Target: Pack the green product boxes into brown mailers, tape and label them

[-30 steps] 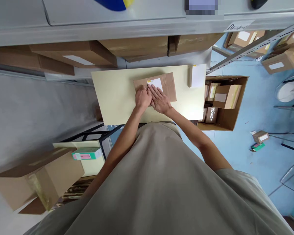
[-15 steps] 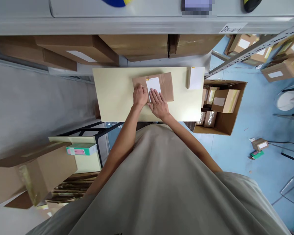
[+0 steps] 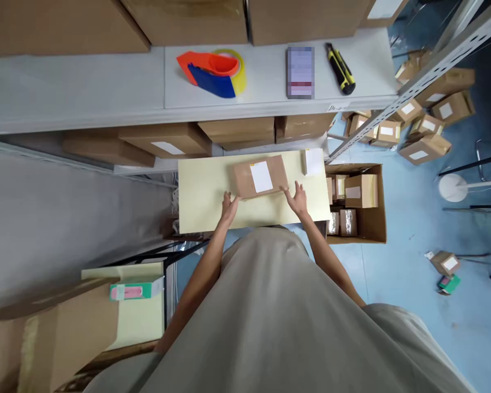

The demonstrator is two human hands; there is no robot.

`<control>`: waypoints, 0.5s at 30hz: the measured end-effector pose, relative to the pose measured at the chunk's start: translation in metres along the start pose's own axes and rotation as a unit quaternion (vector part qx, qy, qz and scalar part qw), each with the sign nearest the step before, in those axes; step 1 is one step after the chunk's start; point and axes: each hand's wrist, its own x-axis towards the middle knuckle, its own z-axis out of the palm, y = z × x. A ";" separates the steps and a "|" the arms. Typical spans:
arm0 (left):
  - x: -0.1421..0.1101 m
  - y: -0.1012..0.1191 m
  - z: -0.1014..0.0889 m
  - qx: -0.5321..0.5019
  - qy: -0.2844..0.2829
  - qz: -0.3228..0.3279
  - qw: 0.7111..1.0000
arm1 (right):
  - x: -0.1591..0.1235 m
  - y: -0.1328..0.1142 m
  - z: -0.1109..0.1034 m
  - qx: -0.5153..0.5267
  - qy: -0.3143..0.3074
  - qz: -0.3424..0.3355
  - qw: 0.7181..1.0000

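Note:
A flat brown cardboard box [image 3: 244, 183] rests slightly turned on the pale yellow table [image 3: 200, 196]. On its upper face is a white label [image 3: 261, 177] with a small yellow mark. At the box's near left corner, my left hand [image 3: 229, 209] is open, its thumb close to the cardboard. My right hand [image 3: 297, 202] is open by the near right corner, fingers spread and thumb at the box edge. Whether either thumb touches it, I cannot tell. A stack of white labels [image 3: 313, 162] sits at the table's far right corner.
Above the table, a grey shelf [image 3: 265, 101] holds a tape dispenser [image 3: 213, 71], a blurred-out purple item [image 3: 300, 73] and a utility knife [image 3: 341, 69]. A large open carton [image 3: 370, 226] with several boxes stands right. A green box [image 3: 135, 290] lies on the lower-left surface.
Both hands have come off the label and moved apart to the box's near corners. My view has tilted up, bringing the shelf's tape dispenser and knife fully into sight.

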 end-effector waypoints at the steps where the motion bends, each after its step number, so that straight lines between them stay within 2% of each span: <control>1: -0.005 -0.006 -0.002 -0.011 -0.030 -0.017 0.999 | -0.005 0.002 0.000 0.031 -0.013 0.015 0.999; 3: -0.012 -0.013 -0.005 -0.020 -0.066 -0.015 0.997 | -0.016 0.000 0.005 0.085 -0.029 0.012 0.996; 7: -0.026 -0.019 -0.009 -0.039 -0.077 0.036 0.996 | -0.041 -0.012 0.009 0.127 -0.013 -0.011 0.992; 11: -0.046 -0.026 -0.014 -0.091 -0.074 0.082 0.990 | -0.069 -0.012 -0.009 0.150 0.024 -0.002 0.988; 15: -0.068 -0.031 -0.009 -0.141 -0.087 0.124 0.978 | -0.103 0.002 -0.029 0.172 0.053 -0.008 0.984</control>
